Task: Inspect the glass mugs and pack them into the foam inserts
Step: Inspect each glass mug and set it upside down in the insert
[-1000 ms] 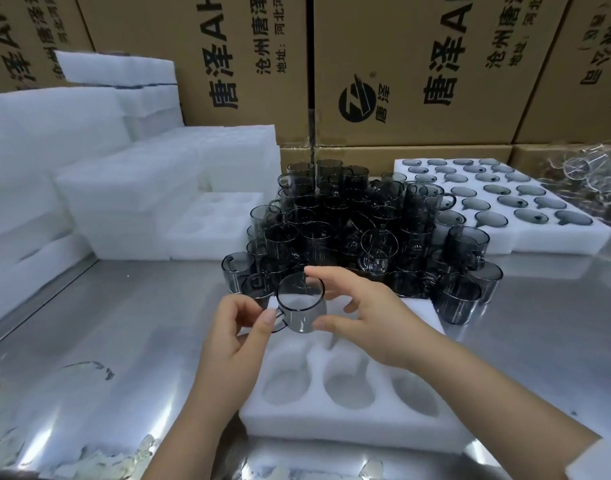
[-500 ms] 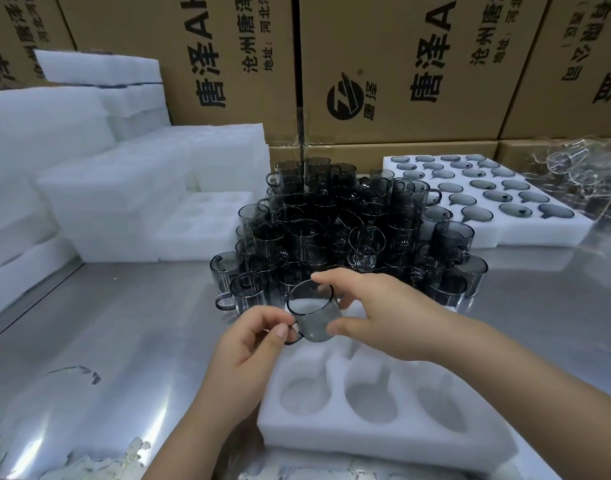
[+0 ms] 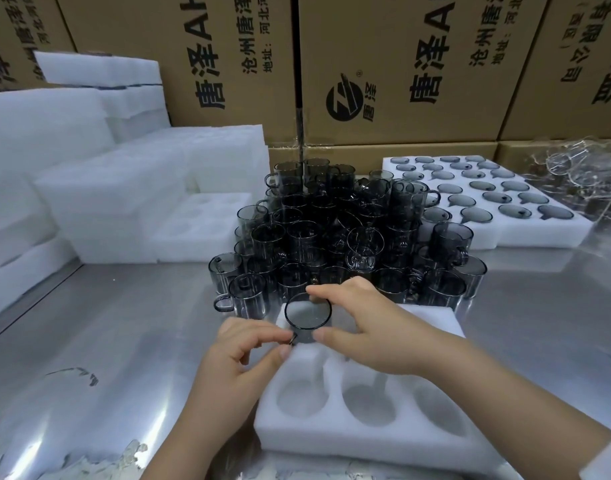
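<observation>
Lowered from a tilt, the mug [image 3: 308,318] now stands mouth-up over the far-left pocket of the insert [image 3: 366,441] at the counter's [image 3: 124,341] near edge, its handle pointing nearward, pinched by the left hand [image 3: 241,355], the right hand [image 3: 366,327] gripping its rim.

A packing warehouse: stacked printed cartons [image 3: 383,67], foam inserts [image 3: 130,188], steel table [image 3: 106,341].

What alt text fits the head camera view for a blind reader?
The left hand pinches a dark glass mug by the handle while the right hand grips its rim, at a white foam insert; more mugs crowd the steel table.
</observation>
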